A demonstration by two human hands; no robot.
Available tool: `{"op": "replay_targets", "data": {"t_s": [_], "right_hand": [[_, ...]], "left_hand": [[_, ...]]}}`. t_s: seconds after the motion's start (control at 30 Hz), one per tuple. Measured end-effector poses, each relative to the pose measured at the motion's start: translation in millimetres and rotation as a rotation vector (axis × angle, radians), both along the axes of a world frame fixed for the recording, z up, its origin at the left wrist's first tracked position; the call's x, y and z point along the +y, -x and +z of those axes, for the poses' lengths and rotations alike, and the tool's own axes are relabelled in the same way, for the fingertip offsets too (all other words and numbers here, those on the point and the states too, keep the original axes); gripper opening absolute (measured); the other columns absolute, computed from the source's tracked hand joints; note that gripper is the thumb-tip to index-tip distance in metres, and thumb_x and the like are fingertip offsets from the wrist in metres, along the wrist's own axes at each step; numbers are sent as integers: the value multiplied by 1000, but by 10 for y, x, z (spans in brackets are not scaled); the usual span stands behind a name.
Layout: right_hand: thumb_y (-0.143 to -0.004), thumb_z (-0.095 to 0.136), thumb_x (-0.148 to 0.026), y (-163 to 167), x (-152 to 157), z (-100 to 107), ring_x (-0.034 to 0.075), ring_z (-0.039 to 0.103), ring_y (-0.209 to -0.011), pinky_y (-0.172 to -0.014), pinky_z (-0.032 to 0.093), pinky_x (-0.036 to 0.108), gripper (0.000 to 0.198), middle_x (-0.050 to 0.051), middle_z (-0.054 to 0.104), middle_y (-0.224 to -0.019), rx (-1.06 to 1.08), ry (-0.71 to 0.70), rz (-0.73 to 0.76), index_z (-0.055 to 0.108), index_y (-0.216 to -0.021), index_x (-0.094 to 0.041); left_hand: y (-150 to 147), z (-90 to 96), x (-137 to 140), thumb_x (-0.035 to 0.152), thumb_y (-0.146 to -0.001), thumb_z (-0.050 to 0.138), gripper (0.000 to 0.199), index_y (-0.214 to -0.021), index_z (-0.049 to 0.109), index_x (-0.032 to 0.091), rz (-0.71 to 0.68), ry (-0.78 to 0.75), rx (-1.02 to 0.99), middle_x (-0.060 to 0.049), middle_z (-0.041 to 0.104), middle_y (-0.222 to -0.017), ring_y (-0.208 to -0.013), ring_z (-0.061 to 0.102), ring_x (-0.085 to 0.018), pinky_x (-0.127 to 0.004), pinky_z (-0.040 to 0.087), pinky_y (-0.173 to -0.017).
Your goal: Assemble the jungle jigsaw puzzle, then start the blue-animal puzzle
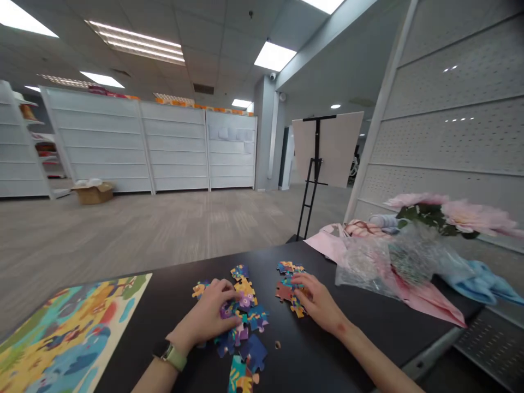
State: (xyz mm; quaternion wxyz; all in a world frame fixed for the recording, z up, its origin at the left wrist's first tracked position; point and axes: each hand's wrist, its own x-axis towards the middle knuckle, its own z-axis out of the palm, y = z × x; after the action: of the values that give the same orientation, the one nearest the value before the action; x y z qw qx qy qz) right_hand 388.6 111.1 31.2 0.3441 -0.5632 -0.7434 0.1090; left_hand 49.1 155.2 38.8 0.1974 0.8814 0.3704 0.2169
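Note:
My left hand [213, 311] lies over a loose heap of jigsaw puzzle pieces, thumb and fingers bent around a purple puzzle piece [227, 310]. Yellow pieces [244, 286] and dark blue pieces [255, 352] spread beside and below it, some overlapping. To the right, my right hand [314, 300] rests with fingers apart on a smaller cluster of pieces, touching their right side. A reddish-brown piece [283, 291] shows at that cluster's left. My fingers cover part of both groups. Near me lies a teal and yellow piece [236, 374].
A colourful illustrated sheet [88, 333] lies on the black table [180, 284] at left. Plastic wrap [364, 267], pink flowers [466, 214] and blue cloth [477, 281] crowd the right side. Beyond stand an easel [315, 164] and white shelving [176, 147].

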Motion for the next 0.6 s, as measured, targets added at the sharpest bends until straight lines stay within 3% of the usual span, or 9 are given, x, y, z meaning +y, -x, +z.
{"op": "replay_targets", "data": {"t_s": [0.13,0.3,0.47,0.6], "right_hand": [[-90,49,-32,-378,-378,-93,27,60,-117,-106,44,44,31,11,67,-123,-12,24,-151,71,-110,-23],[-88,57,-35,-363,-764,-181,29,60,-118,-105,44,44,33,12,67,-124,-58,75,-138,71,-116,-24],[-85,58,-33,-407,-789,-187,27,64,-108,-98,50,39,31,10,69,-118,148,8,-202,69,-112,-24],[-82,58,-51,-663,-703,-300,28,71,-92,-80,57,37,49,12,73,-106,485,-62,-378,64,-119,-19]], "left_hand": [[-131,-17,-108,39,-86,67,41,-127,65,42,-89,40,83,-3,58,-128,-121,50,-29,-47,31,-112],[-247,6,-205,10,-82,54,65,-133,57,50,-64,-6,144,2,49,-145,-137,36,-31,-58,19,-117],[-387,41,-508,23,-90,54,55,-141,50,45,12,-58,127,-4,52,-144,-134,39,-32,-57,28,-114],[-424,-53,-934,33,-95,53,47,-141,50,45,67,-80,118,-1,46,-151,-138,33,-36,-62,26,-114]]}}
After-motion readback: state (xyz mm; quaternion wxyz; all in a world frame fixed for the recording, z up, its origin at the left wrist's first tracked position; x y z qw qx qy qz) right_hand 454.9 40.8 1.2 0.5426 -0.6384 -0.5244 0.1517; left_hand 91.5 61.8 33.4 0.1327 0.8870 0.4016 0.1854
